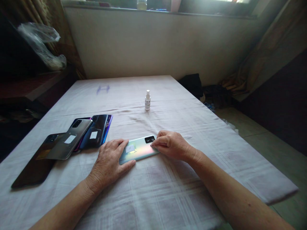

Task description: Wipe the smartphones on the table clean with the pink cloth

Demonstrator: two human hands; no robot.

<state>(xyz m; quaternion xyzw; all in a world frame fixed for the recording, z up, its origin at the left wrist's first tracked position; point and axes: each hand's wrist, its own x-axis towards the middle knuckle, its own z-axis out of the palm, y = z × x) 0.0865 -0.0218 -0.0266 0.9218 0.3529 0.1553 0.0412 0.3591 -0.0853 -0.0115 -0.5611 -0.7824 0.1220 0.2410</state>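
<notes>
An iridescent pale phone (140,149) lies face down on the white cloth, its camera block at the far right end and a small white sticker near its left end. My left hand (110,161) grips its left end, thumb along the near edge and fingers over the far edge. My right hand (170,145) has its fingers curled and pressed onto the phone's right end beside the camera block.
A fanned pile of several dark phones (72,139) lies left of my hands, some with white stickers. A small white spray bottle (147,100) stands farther back on the table (168,198). Floor and dark clutter lie right of the table edge; a wall is behind.
</notes>
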